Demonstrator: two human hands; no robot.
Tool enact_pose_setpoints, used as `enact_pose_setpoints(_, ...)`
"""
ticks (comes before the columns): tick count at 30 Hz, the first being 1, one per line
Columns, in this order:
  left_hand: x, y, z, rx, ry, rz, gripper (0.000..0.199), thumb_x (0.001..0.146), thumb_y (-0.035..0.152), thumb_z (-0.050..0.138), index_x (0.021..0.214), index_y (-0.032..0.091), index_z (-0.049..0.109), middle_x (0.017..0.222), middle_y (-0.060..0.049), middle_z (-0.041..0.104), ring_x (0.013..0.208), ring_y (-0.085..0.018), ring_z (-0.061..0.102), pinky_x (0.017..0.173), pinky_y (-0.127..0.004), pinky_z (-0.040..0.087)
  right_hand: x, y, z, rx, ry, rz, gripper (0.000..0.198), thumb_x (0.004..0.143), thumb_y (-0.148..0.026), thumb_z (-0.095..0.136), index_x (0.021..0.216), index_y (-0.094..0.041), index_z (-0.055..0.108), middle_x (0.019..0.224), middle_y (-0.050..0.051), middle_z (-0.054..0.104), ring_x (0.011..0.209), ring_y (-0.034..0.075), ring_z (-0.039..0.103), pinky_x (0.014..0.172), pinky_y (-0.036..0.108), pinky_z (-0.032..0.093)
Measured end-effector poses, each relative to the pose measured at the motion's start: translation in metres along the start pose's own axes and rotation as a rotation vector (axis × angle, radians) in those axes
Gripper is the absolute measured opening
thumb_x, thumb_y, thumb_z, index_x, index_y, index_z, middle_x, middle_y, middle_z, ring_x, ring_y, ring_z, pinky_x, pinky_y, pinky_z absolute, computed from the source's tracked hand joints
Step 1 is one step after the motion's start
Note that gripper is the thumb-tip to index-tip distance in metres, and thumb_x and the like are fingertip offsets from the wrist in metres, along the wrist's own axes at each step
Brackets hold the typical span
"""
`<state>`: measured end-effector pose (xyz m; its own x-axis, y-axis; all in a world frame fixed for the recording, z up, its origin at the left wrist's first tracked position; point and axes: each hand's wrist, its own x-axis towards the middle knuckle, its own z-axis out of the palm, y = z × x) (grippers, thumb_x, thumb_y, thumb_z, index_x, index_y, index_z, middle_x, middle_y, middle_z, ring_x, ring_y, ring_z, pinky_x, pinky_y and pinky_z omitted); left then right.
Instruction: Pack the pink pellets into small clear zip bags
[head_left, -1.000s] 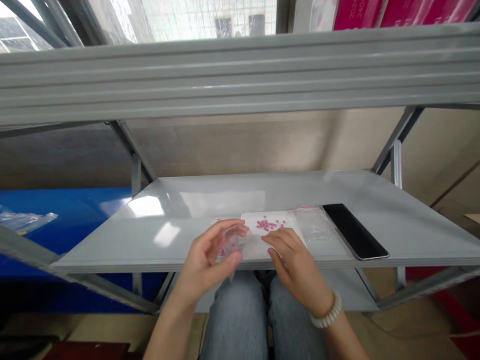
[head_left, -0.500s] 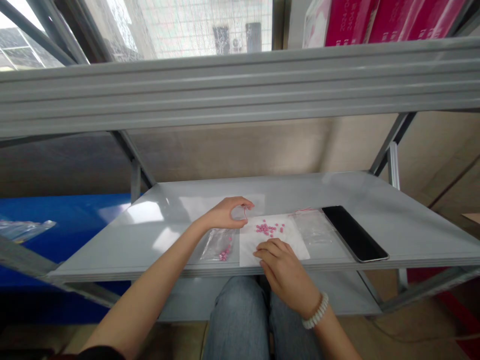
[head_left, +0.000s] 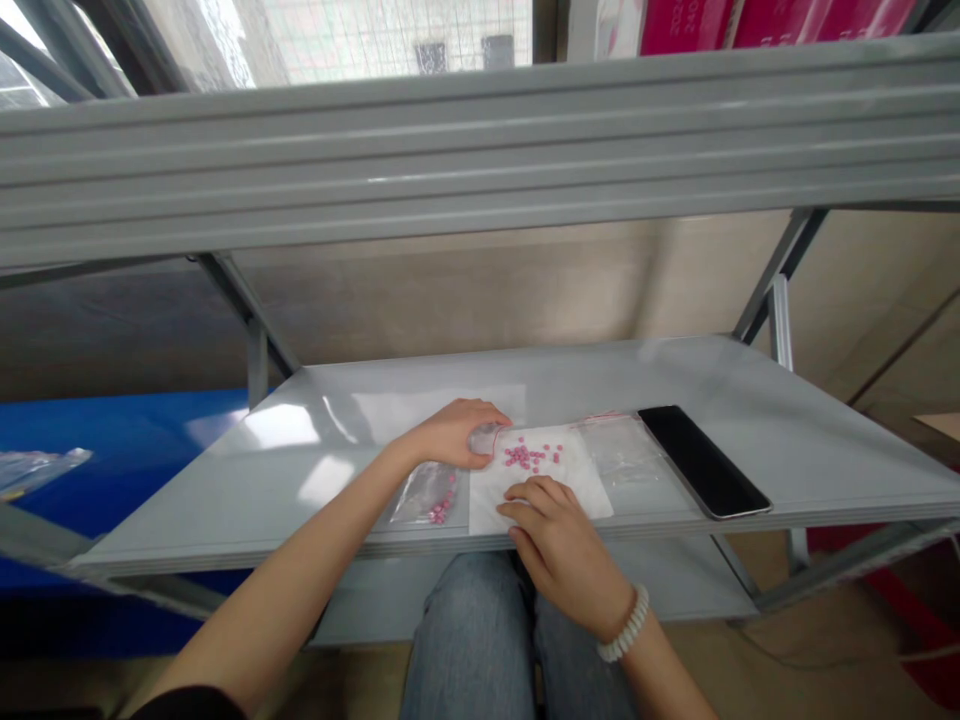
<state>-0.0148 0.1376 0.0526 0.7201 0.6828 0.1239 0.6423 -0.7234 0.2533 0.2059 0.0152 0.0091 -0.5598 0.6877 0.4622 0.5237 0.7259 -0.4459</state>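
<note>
My left hand (head_left: 457, 432) curves its thumb and fingers around the mouth of a clear zip bag (head_left: 409, 498), whose red edge shows between the fingertips. Several pink beads (head_left: 440, 513) lie in the lower part of this bag. To its right a white sheet of paper (head_left: 487, 490) carries a loose cluster of small pink beads (head_left: 523, 456). On the front part of the paper rests my right hand (head_left: 562, 535), palm down, fingers loosely bent and somewhat apart, just short of the beads. Nothing shows in it, though its underside is hidden.
Another clear zip bag (head_left: 622, 450) lies flat right of the paper, touching or close to a black phone (head_left: 703, 460). A thick grey shelf beam (head_left: 480, 160) crosses above. Metal legs stand on both sides. At left is a blue surface (head_left: 150, 440) with a plastic bag (head_left: 41, 470).
My left thumb and fingertips have come nearer each other at the bag's mouth. My right hand stays almost in place. The whole view has shifted slightly.
</note>
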Motion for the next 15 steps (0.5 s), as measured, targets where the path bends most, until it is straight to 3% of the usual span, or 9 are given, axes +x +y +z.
enact_pose_setpoints(15, 0.004, 0.012, -0.009, 0.159, -0.091, -0.004, 0.051, 0.070, 0.032, 0.069, 0.121, 0.024, 0.063, 0.116, -0.007, 0.069, 0.107, -0.027, 0.062, 0.098, -0.043, 0.036, -0.001, 0.003, 0.003, 0.079, 0.015, 0.024, 0.029, 0.090, -0.005, 0.058, 0.114, -0.019, 0.068, 0.113, 0.009, 0.065, 0.110, 0.027, 0.053, 0.098, 0.047, 0.045)
